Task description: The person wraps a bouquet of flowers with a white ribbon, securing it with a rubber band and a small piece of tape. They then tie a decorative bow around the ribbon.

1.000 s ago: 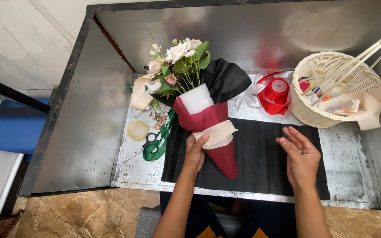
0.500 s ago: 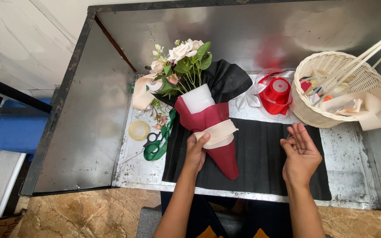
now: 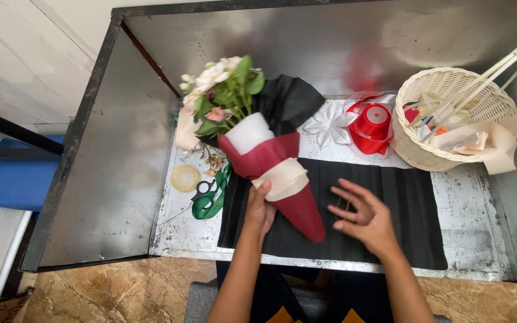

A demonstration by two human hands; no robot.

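I am looking down at a metal work table [image 3: 198, 236] with raised metal walls around it. My left hand [image 3: 259, 210] rests against the left side of a cone-shaped bouquet [image 3: 270, 167], thumb up along the wrap and fingers curled loosely around its lower part, steadying it rather than clenching it. The bouquet lies tilted, its pointed dark red tip toward me and slightly right, its white and pink flowers [image 3: 219, 90] and green leaves pointing away to the upper left. It is wrapped in dark red paper with a cream band across the middle and a white layer inside the top. My right hand [image 3: 363, 216] is open and holds nothing, fingers spread, hovering just right of the cone's tip and apart from it, over a sheet of black pleated paper [image 3: 390, 203] that lies flat beneath the bouquet. More black paper [image 3: 291, 101] fans out behind the flowers. To the left of my left hand lie green-handled scissors [image 3: 209, 196] and a roll of clear tape [image 3: 185, 177]. Farther back on the right sit a spool of red ribbon [image 3: 373, 121] and a cream wicker basket [image 3: 426, 149] holding scraps.
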